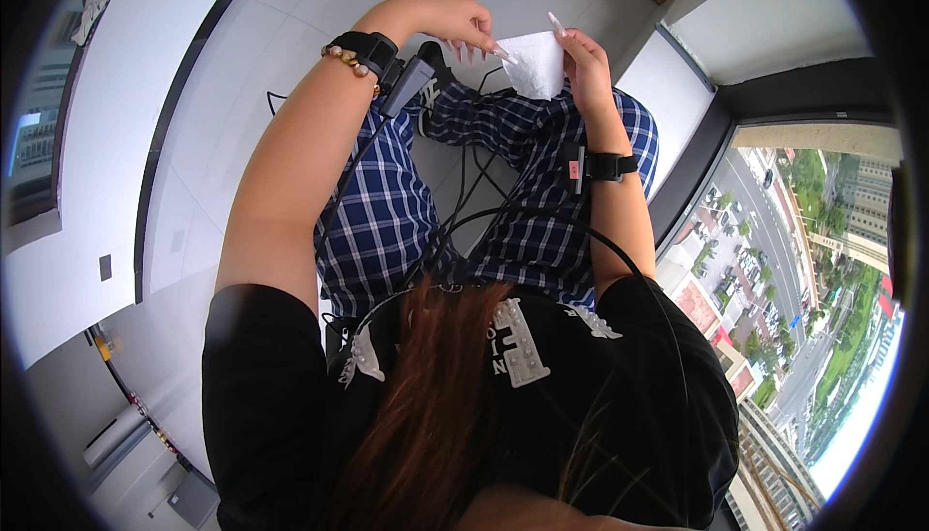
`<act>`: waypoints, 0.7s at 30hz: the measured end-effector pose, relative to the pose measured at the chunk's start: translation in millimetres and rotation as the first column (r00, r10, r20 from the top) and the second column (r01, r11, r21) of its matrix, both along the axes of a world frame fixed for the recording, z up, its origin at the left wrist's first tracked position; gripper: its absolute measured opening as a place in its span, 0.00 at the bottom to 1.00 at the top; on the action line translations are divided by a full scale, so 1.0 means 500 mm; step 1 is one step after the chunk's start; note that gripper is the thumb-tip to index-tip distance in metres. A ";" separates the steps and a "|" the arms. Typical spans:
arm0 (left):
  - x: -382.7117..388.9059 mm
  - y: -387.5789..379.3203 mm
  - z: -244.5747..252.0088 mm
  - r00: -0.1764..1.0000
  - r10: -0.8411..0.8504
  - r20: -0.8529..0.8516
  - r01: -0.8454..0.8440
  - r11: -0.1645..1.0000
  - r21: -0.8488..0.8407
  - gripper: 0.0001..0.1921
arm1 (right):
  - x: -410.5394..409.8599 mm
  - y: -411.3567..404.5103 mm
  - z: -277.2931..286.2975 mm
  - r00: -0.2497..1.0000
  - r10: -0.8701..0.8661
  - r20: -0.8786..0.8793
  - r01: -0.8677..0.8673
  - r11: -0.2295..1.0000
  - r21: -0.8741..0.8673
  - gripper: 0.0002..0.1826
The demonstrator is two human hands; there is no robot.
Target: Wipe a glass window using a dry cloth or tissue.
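Note:
A white paper tissue [535, 65], folded or layered with a slightly wrinkled face, is held up between my two hands above my right knee. My left hand [461, 25] reaches over from the left and pinches its left edge, long nails lying on the paper. At the opposite edge my right hand [586, 67] grips the tissue between thumb and fingers. A black strap device [369, 52] and a bead bracelet [348, 61] are on my left wrist. Another strapped device [606, 166] sits on the right wrist.
Black cables [551, 213] run across my lap and between my blue plaid trouser legs [385, 204]. A grey box-shaped device [408, 88] on a cable is by my left wrist. To the right is a window [769, 255] over a street; a white wall [94, 168] stands left.

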State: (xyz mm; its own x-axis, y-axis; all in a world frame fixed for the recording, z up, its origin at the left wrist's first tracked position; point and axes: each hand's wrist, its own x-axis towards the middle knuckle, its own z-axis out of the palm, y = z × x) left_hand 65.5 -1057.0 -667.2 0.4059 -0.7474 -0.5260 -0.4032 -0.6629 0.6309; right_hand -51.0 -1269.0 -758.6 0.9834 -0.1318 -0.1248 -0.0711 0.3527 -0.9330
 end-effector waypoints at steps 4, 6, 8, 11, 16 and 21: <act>-0.006 0.001 -0.021 0.971 -0.003 0.240 0.026 0.995 -0.096 0.26 | 0.003 0.002 -0.008 0.999 0.017 -0.048 -0.029 0.968 -0.250 0.11; -0.008 -0.009 -0.028 0.974 -0.032 0.226 0.055 0.994 -0.095 0.25 | -0.001 0.012 -0.003 0.995 0.095 -0.035 -0.100 0.961 -0.258 0.12; -0.015 -0.021 -0.026 0.976 -0.061 0.211 0.083 0.992 -0.096 0.24 | -0.006 0.028 0.005 0.977 0.209 -0.042 -0.213 0.948 -0.237 0.11; -0.020 -0.037 -0.018 0.990 -0.092 0.104 0.095 0.995 -0.032 0.20 | -0.008 0.024 0.003 0.974 0.222 -0.038 -0.224 0.931 -0.289 0.12; -0.015 -0.039 -0.025 0.999 -0.048 -0.015 0.047 0.997 -0.061 0.17 | -0.005 0.026 0.006 0.979 0.203 -0.032 -0.204 0.937 -0.285 0.12; -0.011 -0.043 -0.020 0.995 -0.074 0.066 0.077 0.996 -0.044 0.14 | -0.002 0.024 0.006 0.981 0.194 -0.022 -0.191 0.928 -0.320 0.11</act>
State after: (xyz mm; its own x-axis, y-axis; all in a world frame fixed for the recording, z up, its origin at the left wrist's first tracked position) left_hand 59.9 -1078.6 -677.5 0.3795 -0.8001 -0.4645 -0.4918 -0.5997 0.6312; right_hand -52.1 -1257.2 -755.7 0.9948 0.0292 -0.0981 -0.0986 0.0171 -0.9950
